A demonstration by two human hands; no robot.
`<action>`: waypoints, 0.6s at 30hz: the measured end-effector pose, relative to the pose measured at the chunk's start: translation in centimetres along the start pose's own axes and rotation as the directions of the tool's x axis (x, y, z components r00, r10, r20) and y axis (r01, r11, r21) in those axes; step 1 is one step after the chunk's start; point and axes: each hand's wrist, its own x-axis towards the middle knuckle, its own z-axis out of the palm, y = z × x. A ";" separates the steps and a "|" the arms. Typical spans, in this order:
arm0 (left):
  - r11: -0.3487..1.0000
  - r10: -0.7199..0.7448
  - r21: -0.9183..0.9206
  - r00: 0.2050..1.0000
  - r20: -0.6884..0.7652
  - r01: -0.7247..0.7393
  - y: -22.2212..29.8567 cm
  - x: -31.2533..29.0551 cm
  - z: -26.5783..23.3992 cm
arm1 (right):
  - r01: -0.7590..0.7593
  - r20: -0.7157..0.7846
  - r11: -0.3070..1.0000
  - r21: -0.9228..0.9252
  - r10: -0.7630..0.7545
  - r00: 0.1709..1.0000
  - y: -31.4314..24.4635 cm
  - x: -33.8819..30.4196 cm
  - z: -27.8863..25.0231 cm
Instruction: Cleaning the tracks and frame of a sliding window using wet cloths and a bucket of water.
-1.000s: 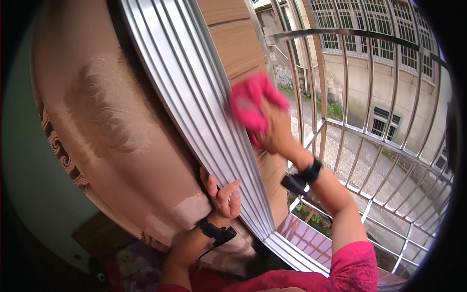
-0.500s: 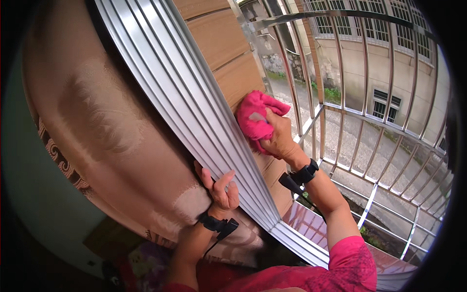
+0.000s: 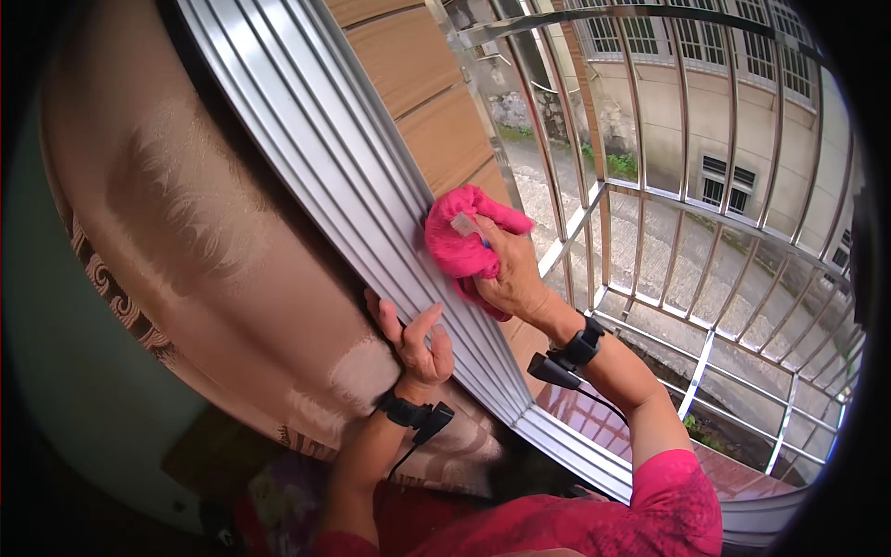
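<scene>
A bright pink cloth (image 3: 455,246) is bunched in my right hand (image 3: 516,274), whose fingers are closed round it. The cloth lies against the outer edge of the ribbed silver window frame (image 3: 325,158), next to the brown tiled wall (image 3: 419,70). A pale label shows on top of the cloth. Lower down, my left hand (image 3: 419,348) rests on the inner side of the same frame, beside the curtain. Its fingers are spread and bent a little, with nothing in them. Each wrist wears a black strap with a small device and cable.
A brown patterned curtain (image 3: 223,251) hangs along the left of the frame. On the right stands a shiny metal window cage (image 3: 682,111), its bars spanning the outside. Beyond the bars lie a paved lane (image 3: 650,246) and a building with barred windows.
My right hand has moved the pink cloth left and slightly down, from the tiled wall onto the frame's edge. The left hand stays in nearly the same place.
</scene>
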 end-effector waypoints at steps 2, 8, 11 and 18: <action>1.000 -0.005 -0.007 1.000 0.004 0.005 0.1 -0.4 -0.2 | -0.157 0.125 0.988 -0.005 0.157 0.980 2.3 -1.0 -0.8; 0.996 0.068 -0.052 0.997 -0.026 -0.069 0.1 -0.1 0.6 | -0.273 -0.154 0.961 -0.038 0.264 0.952 7.9 0.9 -1.2; 0.997 0.069 -0.034 0.998 -0.011 -0.069 -0.3 0.3 0.5 | -0.412 -0.110 0.911 0.024 0.412 0.905 7.3 1.5 -1.2; 0.998 0.051 -0.018 0.998 -0.033 -0.052 -0.2 0.3 0.1 | -0.071 0.114 0.994 0.087 0.061 0.992 2.4 -1.2 0.0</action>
